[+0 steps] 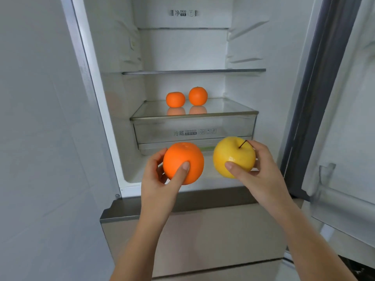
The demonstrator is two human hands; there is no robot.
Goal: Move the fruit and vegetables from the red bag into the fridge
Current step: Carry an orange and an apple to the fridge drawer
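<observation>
My left hand (160,179) grips a large orange (182,157) with thumb and fingers curled round it, held in front of the open fridge's lower edge. My right hand (255,171) grips a yellow apple (233,155) with a dark stem, just to the right of the orange. Inside the fridge, two small oranges (175,99) (198,95) sit side by side on the glass shelf (229,107) above the clear drawer (194,130). The red bag is out of view.
The fridge door (345,118) stands open on the right, its door bins (343,207) jutting toward me. A higher glass shelf (192,72) carries nothing. A white wall (40,138) borders the left. Closed lower drawers (203,236) sit below my hands.
</observation>
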